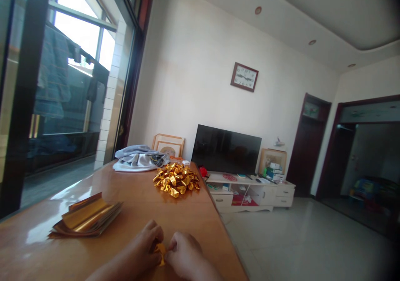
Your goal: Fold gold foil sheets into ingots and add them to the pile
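Held a small piece of gold foil (161, 249) over the near part of a glossy wooden table (134, 216). Pinched its left side with the left hand (149, 243) and its right side with the right hand (185, 249), clamping on the foil from both ends, close together. Could not tell the shape of the fold, mostly hidden, nor any contact with the tabletop.

Saw ahead and to the left a loose stack of gold sheets (89, 217), lying on the table with the upper ones curled, apart from the left hand. Saw farther along, near the table's right edge, a heap of folded gold pieces (176, 180), bright and angular. Noted just behind, to the left, a bundle of pale cloth (136, 158), and behind the heap a small white box (186, 162). Made out framed pictures (168, 141) propped upright near the wall (193, 64).

Found past the table a white cabinet (265, 195) bearing a dark television (226, 150), with another framed picture (268, 158) and small boxes (275, 172) at the right. Saw a rectangular clock (244, 77) high up, a dark door (304, 147) farther right, and hanging laundry (51, 73) outside the left-hand window (29, 85).
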Motion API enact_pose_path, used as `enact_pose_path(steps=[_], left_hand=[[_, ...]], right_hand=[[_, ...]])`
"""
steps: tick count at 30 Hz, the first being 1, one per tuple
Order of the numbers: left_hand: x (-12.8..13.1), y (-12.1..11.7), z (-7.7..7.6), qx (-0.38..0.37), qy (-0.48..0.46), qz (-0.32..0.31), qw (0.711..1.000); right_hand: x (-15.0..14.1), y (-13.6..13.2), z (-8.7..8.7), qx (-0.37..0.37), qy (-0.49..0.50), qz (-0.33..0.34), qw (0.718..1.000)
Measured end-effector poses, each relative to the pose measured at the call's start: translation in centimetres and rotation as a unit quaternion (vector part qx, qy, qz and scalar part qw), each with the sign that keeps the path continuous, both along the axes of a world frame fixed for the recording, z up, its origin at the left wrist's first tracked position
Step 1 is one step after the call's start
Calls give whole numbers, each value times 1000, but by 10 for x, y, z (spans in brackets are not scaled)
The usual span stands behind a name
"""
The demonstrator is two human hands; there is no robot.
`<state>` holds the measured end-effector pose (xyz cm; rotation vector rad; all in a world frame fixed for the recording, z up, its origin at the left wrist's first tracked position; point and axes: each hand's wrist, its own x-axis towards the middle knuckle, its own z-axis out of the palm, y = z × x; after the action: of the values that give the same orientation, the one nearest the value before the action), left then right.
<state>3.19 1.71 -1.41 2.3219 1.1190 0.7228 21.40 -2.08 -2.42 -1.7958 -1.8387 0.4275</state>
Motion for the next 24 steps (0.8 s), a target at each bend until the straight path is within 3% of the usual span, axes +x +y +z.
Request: enact_pose_path(steps=[10, 17, 21, 24], left_hand=[[3, -11, 8, 24, -69, -13, 997], [8, -2, -6, -19, -185, 40, 982], [6, 2, -5, -113, -284, 51, 951], [1, -1, 7, -172, -343, 23, 923]], right_hand=[[0, 0, 0, 2, -2, 8, 1000], [2, 1, -2, 15, 16, 10, 1000], [0, 5, -3, 4, 113, 34, 993], [-2, 4, 5, -47, 245, 70, 966]])
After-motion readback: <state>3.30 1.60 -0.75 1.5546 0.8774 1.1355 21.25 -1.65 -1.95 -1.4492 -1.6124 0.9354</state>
